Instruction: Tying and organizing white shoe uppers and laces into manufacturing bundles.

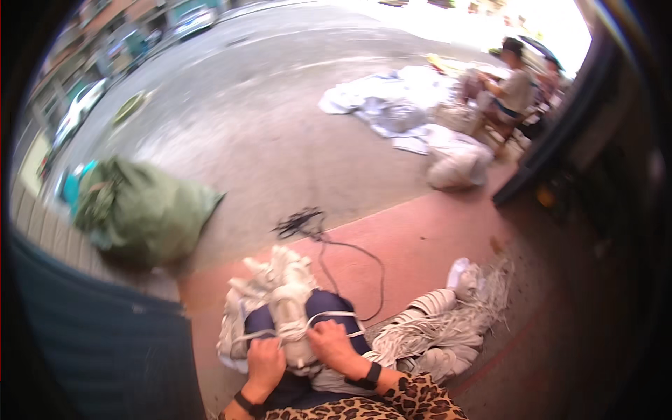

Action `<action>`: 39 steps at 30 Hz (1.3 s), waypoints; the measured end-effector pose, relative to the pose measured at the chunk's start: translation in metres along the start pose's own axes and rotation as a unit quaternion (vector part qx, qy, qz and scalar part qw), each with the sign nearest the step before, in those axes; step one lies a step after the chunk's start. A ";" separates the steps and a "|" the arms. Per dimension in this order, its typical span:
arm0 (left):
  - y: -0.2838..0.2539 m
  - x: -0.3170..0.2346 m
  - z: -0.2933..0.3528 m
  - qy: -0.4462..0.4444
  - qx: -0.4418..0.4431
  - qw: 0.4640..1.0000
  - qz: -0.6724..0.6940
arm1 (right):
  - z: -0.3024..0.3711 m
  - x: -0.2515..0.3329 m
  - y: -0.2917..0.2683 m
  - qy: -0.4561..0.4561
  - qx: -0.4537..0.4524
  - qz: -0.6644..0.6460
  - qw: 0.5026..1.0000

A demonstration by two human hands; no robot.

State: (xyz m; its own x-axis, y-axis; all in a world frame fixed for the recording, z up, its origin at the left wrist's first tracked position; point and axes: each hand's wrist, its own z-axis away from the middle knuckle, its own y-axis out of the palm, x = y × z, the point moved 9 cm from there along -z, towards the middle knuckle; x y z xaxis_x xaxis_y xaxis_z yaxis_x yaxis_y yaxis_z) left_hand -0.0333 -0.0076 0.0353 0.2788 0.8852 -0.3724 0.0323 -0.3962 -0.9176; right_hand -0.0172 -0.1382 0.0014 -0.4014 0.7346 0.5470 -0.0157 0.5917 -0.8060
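A cream shoe (290, 308) lies lengthwise between my navy-clad knees, its toe pointing away from me. White shoelace (339, 314) comes off it to both sides in loose loops. On the shoe's left, my left hand (267, 362) is closed around one part of the lace. My right hand (332, 344) pinches the other part at the right edge of the shoe. Each wrist carries a dark band. Blur hides the fingertips and the finer lacing.
More cream shoes (234, 318) are heaped left of my knees. To the right lie striped cream shoes (432, 302) and a tangle of loose laces (493, 290). Black cord (302, 222) trails across the floor ahead. A green sack (150, 210) stands left; a person (514, 87) sits by white bundles.
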 end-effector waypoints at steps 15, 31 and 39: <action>-0.009 -0.038 -0.017 0.064 -0.020 0.998 -0.019 | 0.001 -0.017 -0.012 -0.006 -0.064 -0.162 0.985; 0.011 -0.045 -0.043 0.158 -0.046 0.986 0.012 | 0.006 -0.003 -0.008 -0.062 -0.037 -0.084 0.994; 0.056 0.028 -0.069 -0.138 0.119 0.895 0.407 | 0.001 0.021 0.005 -0.166 0.027 0.205 0.964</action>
State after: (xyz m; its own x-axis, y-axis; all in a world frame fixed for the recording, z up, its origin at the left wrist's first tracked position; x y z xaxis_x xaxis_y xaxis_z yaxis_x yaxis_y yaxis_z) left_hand 0.0427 -0.0225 -0.0171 -0.1313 0.3656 -0.9215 -0.2878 -0.9035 -0.3175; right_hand -0.0271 -0.1202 0.0086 -0.6545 0.7514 0.0844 0.1629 0.2491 -0.9547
